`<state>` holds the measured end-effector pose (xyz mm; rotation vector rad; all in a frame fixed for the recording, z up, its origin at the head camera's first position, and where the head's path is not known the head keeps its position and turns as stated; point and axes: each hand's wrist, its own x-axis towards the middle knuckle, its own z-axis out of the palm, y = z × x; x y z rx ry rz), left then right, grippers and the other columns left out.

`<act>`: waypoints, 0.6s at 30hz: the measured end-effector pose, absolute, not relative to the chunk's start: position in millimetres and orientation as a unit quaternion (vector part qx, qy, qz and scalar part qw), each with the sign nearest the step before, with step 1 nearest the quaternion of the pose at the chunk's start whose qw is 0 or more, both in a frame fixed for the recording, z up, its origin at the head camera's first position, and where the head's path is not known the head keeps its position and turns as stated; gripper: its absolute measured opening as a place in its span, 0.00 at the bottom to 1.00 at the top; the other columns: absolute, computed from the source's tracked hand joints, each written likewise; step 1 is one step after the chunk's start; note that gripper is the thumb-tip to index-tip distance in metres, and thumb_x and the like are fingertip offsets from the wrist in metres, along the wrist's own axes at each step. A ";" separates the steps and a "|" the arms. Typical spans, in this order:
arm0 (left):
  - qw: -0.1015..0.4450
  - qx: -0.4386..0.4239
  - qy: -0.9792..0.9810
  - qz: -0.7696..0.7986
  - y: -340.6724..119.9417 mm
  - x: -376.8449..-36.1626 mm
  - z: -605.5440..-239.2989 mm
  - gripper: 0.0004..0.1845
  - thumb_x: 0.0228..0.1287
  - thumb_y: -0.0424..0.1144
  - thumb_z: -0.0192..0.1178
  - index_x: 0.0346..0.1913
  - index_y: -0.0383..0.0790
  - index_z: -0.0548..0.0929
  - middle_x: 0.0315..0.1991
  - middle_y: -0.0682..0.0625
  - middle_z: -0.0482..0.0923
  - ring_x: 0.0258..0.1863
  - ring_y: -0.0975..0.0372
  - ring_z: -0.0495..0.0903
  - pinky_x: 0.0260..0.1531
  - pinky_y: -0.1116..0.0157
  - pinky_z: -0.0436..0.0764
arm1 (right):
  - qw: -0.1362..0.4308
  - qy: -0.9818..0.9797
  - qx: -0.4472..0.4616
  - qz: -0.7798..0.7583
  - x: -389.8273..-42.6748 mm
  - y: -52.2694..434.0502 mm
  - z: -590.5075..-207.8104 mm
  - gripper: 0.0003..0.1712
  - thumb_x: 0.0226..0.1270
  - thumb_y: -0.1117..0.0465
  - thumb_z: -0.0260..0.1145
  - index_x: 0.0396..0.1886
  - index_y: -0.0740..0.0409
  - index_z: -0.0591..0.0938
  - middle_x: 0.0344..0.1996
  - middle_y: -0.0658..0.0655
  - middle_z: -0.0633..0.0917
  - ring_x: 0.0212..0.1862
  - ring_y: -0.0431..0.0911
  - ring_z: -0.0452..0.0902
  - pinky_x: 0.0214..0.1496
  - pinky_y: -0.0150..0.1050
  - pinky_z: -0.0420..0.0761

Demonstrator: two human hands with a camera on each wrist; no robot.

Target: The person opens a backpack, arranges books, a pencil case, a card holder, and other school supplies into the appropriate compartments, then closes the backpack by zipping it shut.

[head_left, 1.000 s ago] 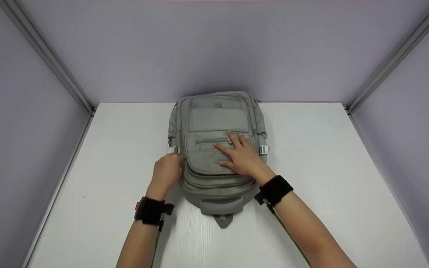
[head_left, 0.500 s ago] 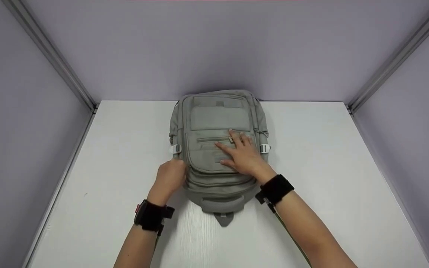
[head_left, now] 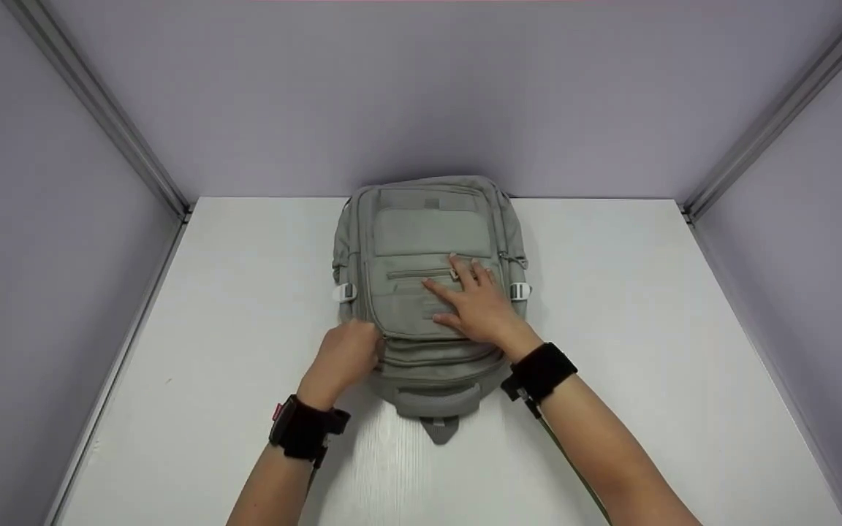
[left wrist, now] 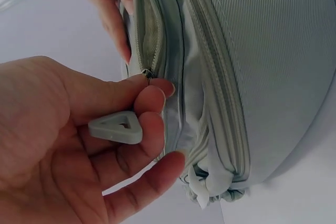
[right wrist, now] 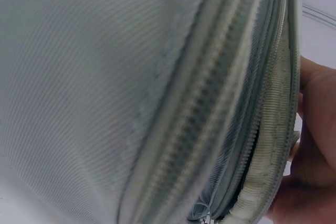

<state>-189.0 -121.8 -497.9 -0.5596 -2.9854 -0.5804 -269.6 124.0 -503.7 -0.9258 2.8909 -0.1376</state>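
Note:
A grey-green backpack (head_left: pixel 432 234) lies on the white table with its carry handle (head_left: pixel 438 402) toward me. My left hand (head_left: pixel 348 351) is at the left end of the curved front-pocket zipper. In the left wrist view its thumb and finger pinch the zipper pull at the slider (left wrist: pixel 147 73), and the pull's grey triangular end (left wrist: pixel 116 128) lies against the curled fingers. From the slider toward the other hand, the zipper teeth (left wrist: pixel 152 30) stand apart. My right hand (head_left: pixel 478 307) rests with spread fingers on the front pocket. In the right wrist view the pocket edge (right wrist: pixel 283 103) gapes.
The white table (head_left: pixel 647 314) extends on both sides of the backpack. Grey panels (head_left: pixel 421 95) with metal corner posts (head_left: pixel 110 124) rise at the back and sides. White strap buckles (head_left: pixel 520 292) sit on the backpack's sides. Both wrists wear black bands (head_left: pixel 541 372).
My left hand has moved along the zipper, toward me and to the right, round the pocket's corner. The right hand stays on the pocket.

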 end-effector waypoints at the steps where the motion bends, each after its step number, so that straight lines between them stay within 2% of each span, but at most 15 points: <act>1: 0.017 -0.185 -0.964 -0.192 -120.8 -188.7 -497.7 0.14 0.56 0.25 0.63 0.17 0.40 0.75 0.18 0.48 0.75 0.17 0.58 0.72 0.17 0.57 0.74 | 0.052 0.950 -0.303 -0.045 -269.5 123.9 -503.7 0.37 0.72 0.35 0.51 0.77 0.32 0.57 0.77 0.64 0.44 0.73 0.71 0.43 0.69 0.66 0.51; 5: -0.008 -0.197 -0.959 -0.205 -115.2 -188.1 -496.2 0.15 0.59 0.26 0.62 0.17 0.41 0.75 0.17 0.50 0.74 0.16 0.60 0.69 0.18 0.58 0.73 | 0.054 0.952 -0.299 -0.039 -269.3 124.1 -504.3 0.37 0.72 0.34 0.51 0.77 0.31 0.56 0.77 0.63 0.43 0.73 0.70 0.42 0.70 0.65 0.50; 10: -0.015 -0.225 -0.952 -0.208 -104.1 -187.5 -496.9 0.17 0.62 0.28 0.61 0.16 0.42 0.73 0.15 0.52 0.72 0.15 0.62 0.68 0.17 0.59 0.72 | 0.045 0.952 -0.301 -0.039 -269.4 125.0 -505.9 0.37 0.72 0.34 0.51 0.77 0.31 0.56 0.77 0.64 0.44 0.73 0.71 0.43 0.70 0.65 0.50; 18: -0.017 -0.240 -0.949 -0.206 -90.8 -184.6 -500.4 0.18 0.66 0.32 0.60 0.17 0.42 0.73 0.17 0.50 0.74 0.16 0.60 0.74 0.17 0.58 0.74 | 0.021 0.950 -0.308 -0.051 -267.7 127.9 -510.6 0.36 0.71 0.34 0.52 0.76 0.32 0.59 0.77 0.64 0.45 0.72 0.71 0.44 0.69 0.66 0.51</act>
